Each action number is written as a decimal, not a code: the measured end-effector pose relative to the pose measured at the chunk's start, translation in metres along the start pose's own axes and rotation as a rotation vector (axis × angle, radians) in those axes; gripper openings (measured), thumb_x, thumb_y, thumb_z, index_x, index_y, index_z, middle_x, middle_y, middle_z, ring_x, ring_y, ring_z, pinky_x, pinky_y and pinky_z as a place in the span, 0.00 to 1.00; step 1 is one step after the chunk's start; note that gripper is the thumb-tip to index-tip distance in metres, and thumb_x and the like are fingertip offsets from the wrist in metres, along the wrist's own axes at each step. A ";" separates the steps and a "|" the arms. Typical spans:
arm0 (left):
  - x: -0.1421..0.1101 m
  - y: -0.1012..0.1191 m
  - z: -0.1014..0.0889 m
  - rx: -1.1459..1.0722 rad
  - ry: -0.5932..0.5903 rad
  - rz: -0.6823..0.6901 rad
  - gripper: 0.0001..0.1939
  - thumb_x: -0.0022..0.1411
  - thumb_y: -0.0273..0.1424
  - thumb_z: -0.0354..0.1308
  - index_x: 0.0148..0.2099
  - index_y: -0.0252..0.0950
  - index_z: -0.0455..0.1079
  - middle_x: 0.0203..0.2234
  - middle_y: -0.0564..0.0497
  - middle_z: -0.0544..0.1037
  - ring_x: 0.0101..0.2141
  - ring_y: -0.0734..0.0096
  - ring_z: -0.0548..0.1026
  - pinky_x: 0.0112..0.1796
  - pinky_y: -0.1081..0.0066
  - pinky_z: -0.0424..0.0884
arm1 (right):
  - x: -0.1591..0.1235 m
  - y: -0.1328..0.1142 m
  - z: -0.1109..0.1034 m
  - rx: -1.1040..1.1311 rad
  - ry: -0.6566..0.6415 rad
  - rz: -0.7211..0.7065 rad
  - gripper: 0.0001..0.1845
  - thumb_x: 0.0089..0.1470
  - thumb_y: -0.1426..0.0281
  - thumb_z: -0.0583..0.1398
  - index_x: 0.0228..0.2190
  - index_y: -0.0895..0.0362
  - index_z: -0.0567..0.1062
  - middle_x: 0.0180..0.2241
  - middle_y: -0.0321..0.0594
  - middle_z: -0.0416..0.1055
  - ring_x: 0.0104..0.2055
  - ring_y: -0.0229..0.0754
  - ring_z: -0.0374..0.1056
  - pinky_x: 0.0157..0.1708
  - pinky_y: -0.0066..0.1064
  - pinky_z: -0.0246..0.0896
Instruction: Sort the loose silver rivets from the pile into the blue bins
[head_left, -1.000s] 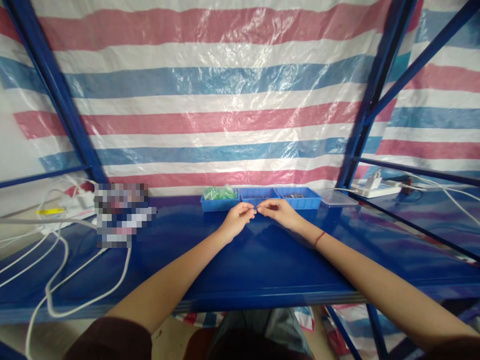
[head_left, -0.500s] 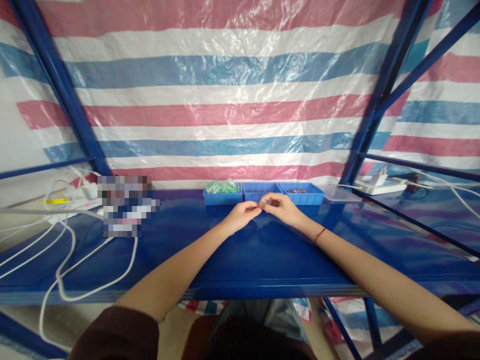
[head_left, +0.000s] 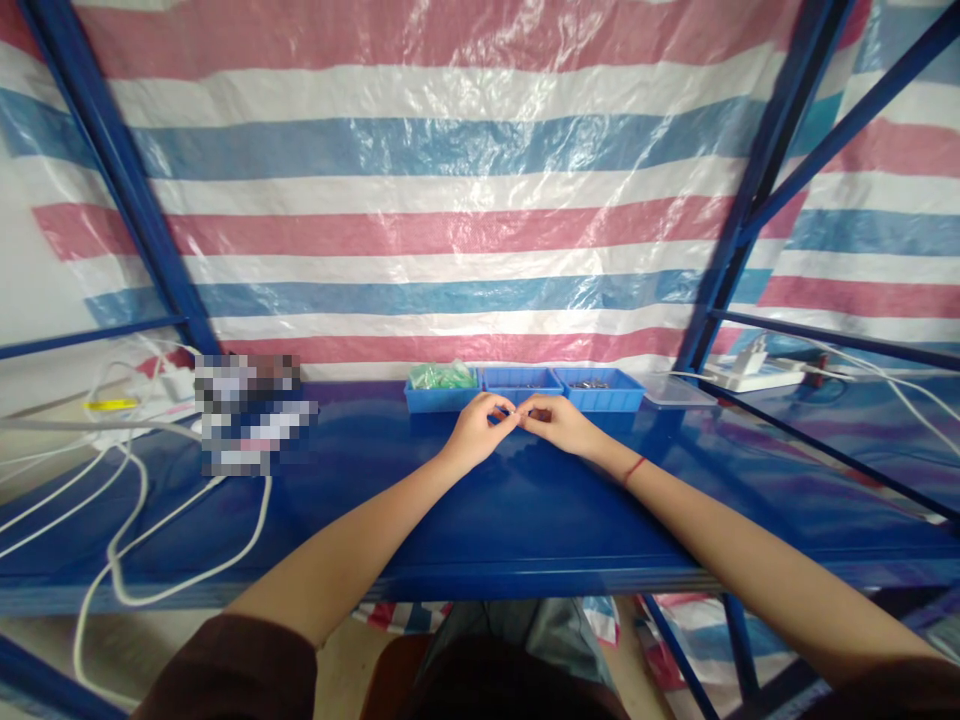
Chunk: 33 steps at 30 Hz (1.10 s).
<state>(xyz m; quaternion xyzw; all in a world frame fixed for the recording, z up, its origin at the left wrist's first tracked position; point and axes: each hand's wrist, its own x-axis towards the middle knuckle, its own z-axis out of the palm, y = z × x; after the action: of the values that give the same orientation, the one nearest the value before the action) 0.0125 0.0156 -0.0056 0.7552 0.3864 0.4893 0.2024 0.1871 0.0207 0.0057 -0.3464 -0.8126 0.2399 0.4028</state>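
Note:
My left hand (head_left: 478, 433) and my right hand (head_left: 559, 423) meet fingertip to fingertip over the blue table (head_left: 480, 520), just in front of the middle blue bin (head_left: 523, 385). Both hands are pinched shut on something tiny between them that I cannot make out. A red string circles my right wrist. Behind the hands stand three small blue bins in a row: the left bin (head_left: 442, 386) holds green pieces, the right bin (head_left: 603, 388) holds small dark metal parts.
A clear plastic lid (head_left: 675, 391) lies right of the bins. White cables (head_left: 135, 520) loop over the table's left side beside a blurred-out patch (head_left: 251, 412). A white power strip (head_left: 754, 374) sits at the back right. Blue frame posts stand on both sides before a striped tarp.
Both hands stay pinched together in front of the bins; the fingers have shifted slightly. The camera view has tilted a little.

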 end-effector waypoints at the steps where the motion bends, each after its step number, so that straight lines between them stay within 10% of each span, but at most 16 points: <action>1: 0.000 -0.001 0.000 0.015 -0.006 0.008 0.06 0.56 0.33 0.57 0.34 0.35 0.69 0.34 0.50 0.72 0.35 0.72 0.74 0.36 0.71 0.72 | 0.000 0.000 0.002 0.042 -0.032 0.029 0.14 0.47 0.61 0.59 0.28 0.59 0.75 0.25 0.37 0.70 0.25 0.35 0.62 0.27 0.29 0.59; 4: -0.002 -0.003 0.000 0.079 -0.057 0.010 0.14 0.56 0.34 0.57 0.44 0.33 0.67 0.39 0.46 0.71 0.35 0.71 0.73 0.39 0.68 0.72 | 0.003 0.002 0.002 0.162 -0.058 0.134 0.15 0.47 0.59 0.59 0.28 0.59 0.73 0.22 0.36 0.68 0.22 0.34 0.62 0.24 0.27 0.58; 8: -0.008 0.001 -0.004 0.305 -0.297 0.038 0.31 0.56 0.36 0.57 0.60 0.34 0.55 0.46 0.42 0.70 0.42 0.63 0.72 0.47 0.59 0.68 | 0.008 0.016 -0.022 0.060 0.286 0.238 0.15 0.49 0.59 0.55 0.29 0.59 0.71 0.23 0.38 0.69 0.22 0.36 0.63 0.23 0.28 0.58; 12: -0.010 0.009 -0.007 0.511 -0.470 0.090 0.23 0.61 0.37 0.51 0.58 0.37 0.61 0.47 0.44 0.71 0.49 0.58 0.67 0.51 0.56 0.63 | 0.001 0.037 -0.066 -0.522 0.581 0.465 0.13 0.51 0.65 0.52 0.29 0.58 0.74 0.28 0.45 0.73 0.30 0.44 0.68 0.31 0.33 0.59; 20: -0.006 0.003 -0.006 0.557 -0.508 0.139 0.18 0.63 0.39 0.48 0.51 0.40 0.69 0.47 0.46 0.71 0.48 0.61 0.68 0.51 0.59 0.63 | -0.014 0.047 -0.095 -0.669 0.592 0.579 0.14 0.51 0.65 0.52 0.32 0.60 0.73 0.29 0.52 0.73 0.31 0.48 0.67 0.29 0.34 0.52; 25: -0.010 0.006 -0.006 0.538 -0.469 0.128 0.21 0.63 0.40 0.48 0.55 0.39 0.64 0.49 0.45 0.70 0.50 0.59 0.68 0.51 0.57 0.64 | -0.005 0.022 -0.071 -0.740 0.450 0.314 0.17 0.54 0.63 0.51 0.20 0.58 0.68 0.21 0.42 0.70 0.24 0.40 0.63 0.26 0.29 0.49; 33: -0.015 0.020 -0.007 0.360 -0.306 0.338 0.25 0.67 0.40 0.41 0.63 0.39 0.51 0.59 0.44 0.61 0.59 0.64 0.58 0.58 0.60 0.56 | -0.009 -0.003 0.020 -0.811 -0.175 -0.039 0.14 0.53 0.66 0.54 0.24 0.58 0.76 0.26 0.43 0.74 0.29 0.41 0.70 0.30 0.30 0.60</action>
<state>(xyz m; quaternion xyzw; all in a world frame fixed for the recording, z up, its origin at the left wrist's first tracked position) 0.0106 -0.0089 0.0018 0.8977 0.3005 0.3200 0.0367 0.1736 0.0094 -0.0077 -0.4399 -0.8788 -0.0786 0.1676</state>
